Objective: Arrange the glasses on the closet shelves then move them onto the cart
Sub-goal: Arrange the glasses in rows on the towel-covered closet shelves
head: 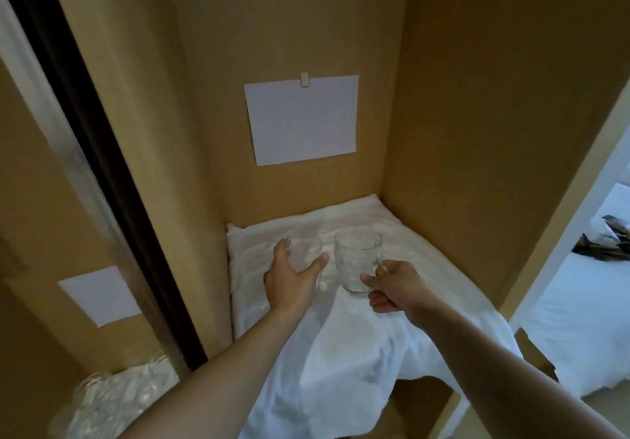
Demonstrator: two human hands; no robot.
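Two clear textured glasses stand side by side on a closet shelf covered with a white cloth [402, 254]. My left hand [289, 278] wraps around the left glass [308, 252], thumb on its right side and fingers on its left. My right hand [392, 285] pinches the handle of the right glass [356, 261], a mug that stands upright on the cloth. The lower part of the left glass is hidden behind my palm.
Brown closet walls close in the shelf at the back and right, with a white paper sheet [301, 120] clipped to the back wall. A mirrored door [68, 200] stands at the left. Several more glasses [112, 401] show at the bottom left. A white bed [579, 319] lies beyond at the right.
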